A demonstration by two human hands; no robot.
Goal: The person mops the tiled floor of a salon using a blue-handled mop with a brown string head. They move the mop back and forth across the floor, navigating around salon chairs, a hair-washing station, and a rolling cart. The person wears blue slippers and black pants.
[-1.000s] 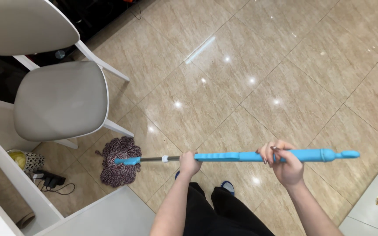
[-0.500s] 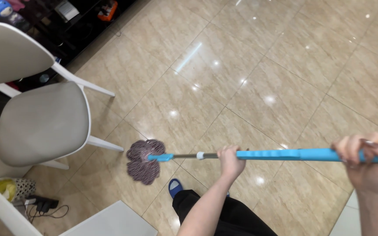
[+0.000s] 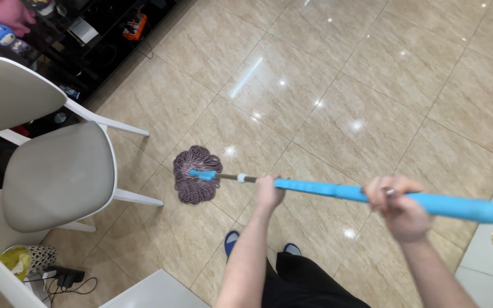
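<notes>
Left hand (image 3: 269, 193): mine, low centre of the frame, fingers wrapped shut around the mop handle (image 3: 338, 191) just past where the blue sleeve starts.

Right hand (image 3: 399, 206): mine, lower right, fist clamped over the handle further toward its right end; a ring shows on one finger.

Handle: blue, runs almost level from centre to the right edge of the frame; a short bare metal stretch with a white collar sits between my left hand and the mop head.

Mop head (image 3: 197, 174): purple-grey string bundle with a blue socket on top, flat on the floor (image 3: 372, 68), left of centre, just beside the chair's front legs, not touching them as far as I can tell.

Chair (image 3: 58, 174): white frame, grey seat and back, left side of the frame.

Floor: glossy beige tiles, ceiling lights mirrored as bright spots.

Slippers (image 3: 231, 242): blue toes, bottom centre, below the handle; black trousers behind them.

Lower left corner: patterned bin with something yellow, black plug and cable next to it.

Upper left: dark shelf unit with small items, too small to tell.

Right edge: white cabinet with a gold fitting.
</notes>
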